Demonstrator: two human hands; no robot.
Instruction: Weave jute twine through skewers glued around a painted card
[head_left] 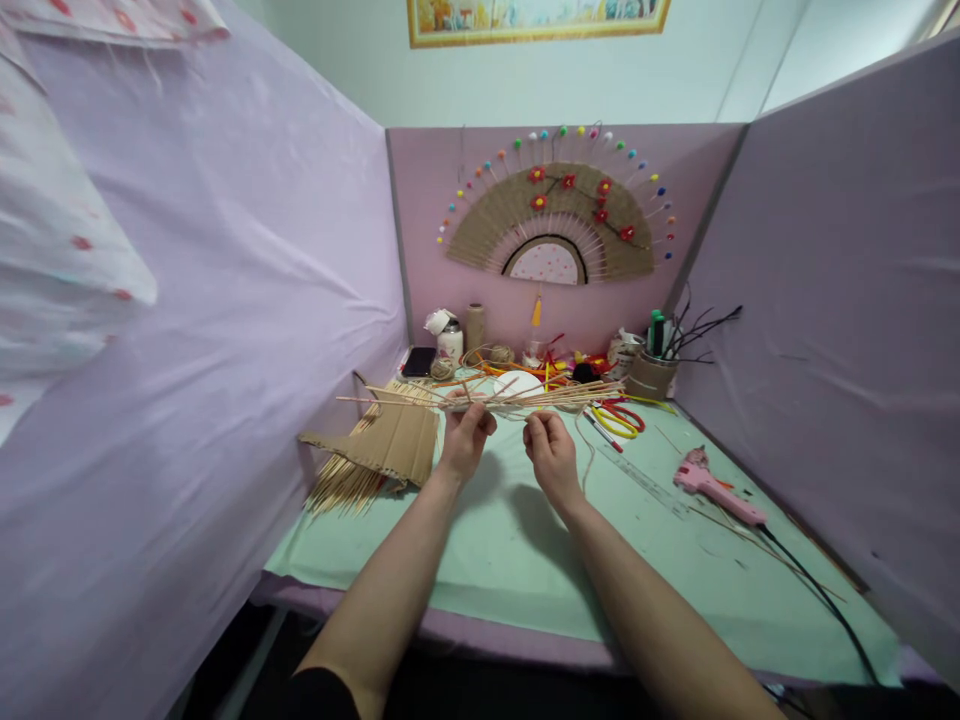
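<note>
Above the table, my left hand [466, 438] is closed around a bundle of thin wooden sticks [571, 396] that lies crosswise and fans out at both ends. A few sticks cross the others at an angle. My right hand [553, 455] is pinched just below the bundle, to the right of the left hand. A thin strand of twine [588, 455] runs from the bundle area and hangs down beside the right wrist. The right fingertips seem to hold part of this twine, though it is very thin there. Behind the bundle lies a white disc [517, 383].
Cardboard [409, 440] rests over more sticks [345, 485] at left. A pink glue gun [720, 488] with a black cord lies right, near a clear ruler [646, 480]. Behind are a phone [418, 362], a pen pot [651, 375] and yellow-red cords [619, 420]. A decorated fan [555, 215] hangs behind.
</note>
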